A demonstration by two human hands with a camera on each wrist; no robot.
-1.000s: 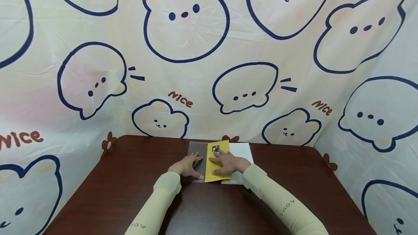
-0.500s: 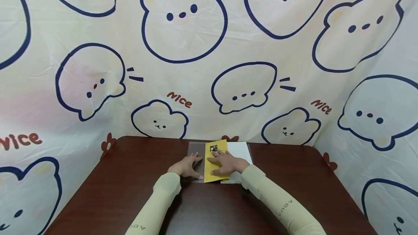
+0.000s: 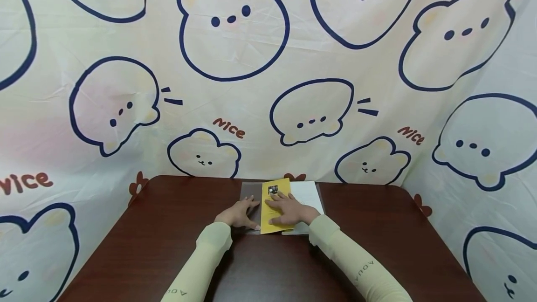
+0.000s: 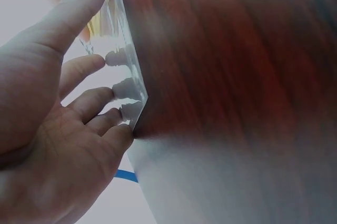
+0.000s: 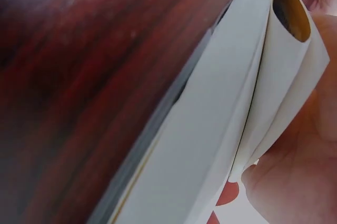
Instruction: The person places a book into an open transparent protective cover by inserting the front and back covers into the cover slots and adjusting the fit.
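Right hand [image 3: 290, 210] on the yellow sheet [image 3: 270, 213], left hand [image 3: 237, 213] on the clear plastic [image 3: 251, 188]

From where I stand, the yellow sheet lies between the two hands at the far side of the desk [image 3: 268, 269], directly under the right one. The plastic spreads to its left and the white pages [image 3: 304, 194] to its right, partly beneath the right wrist. A small dark picture [image 3: 273, 189] shows near the top of the sheet, just beyond the fingers.

The hands are apart from each other, and neither is clamped on anything. The right lies across the sheet with fingers fanned toward the left and thumb held away. The left has its fingertips on the plastic, thumb spread toward the near edge. Both forearms, in pale sleeves [image 3: 351, 257], reach forward and angle inward. Down by the right wrist, the sheet's near end bows up off the thick white pages.
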